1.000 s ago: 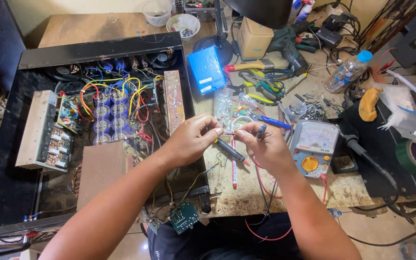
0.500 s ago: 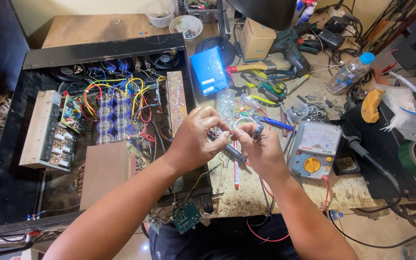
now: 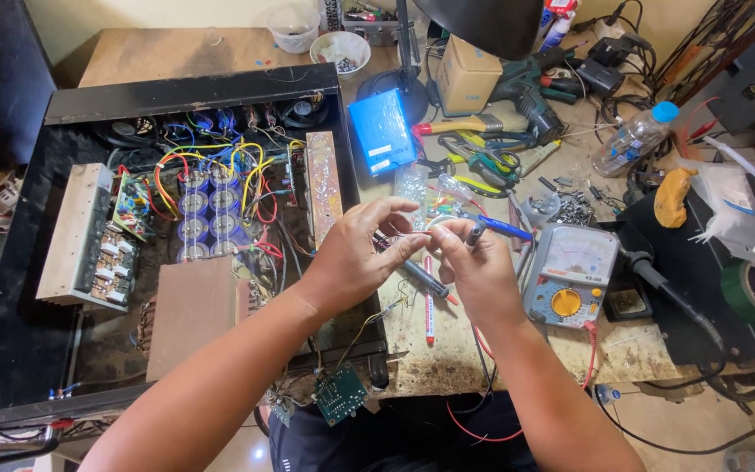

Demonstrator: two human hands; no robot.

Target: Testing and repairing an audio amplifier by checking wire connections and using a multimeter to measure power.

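Both forearms are bare with no sleeves, gloves, rings or watch; dark clothing shows below.

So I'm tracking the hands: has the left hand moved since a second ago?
Yes. The left hand has risen slightly toward the blue box, fingers now meeting the right hand.

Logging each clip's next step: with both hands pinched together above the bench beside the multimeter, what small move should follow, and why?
Probably lower the left hand toward the green circuit board at the bench edge. Both hands meet at a small part that cannot be made out; the right hand also grips a dark probe, and thin wires run from the fingers down toward that board.
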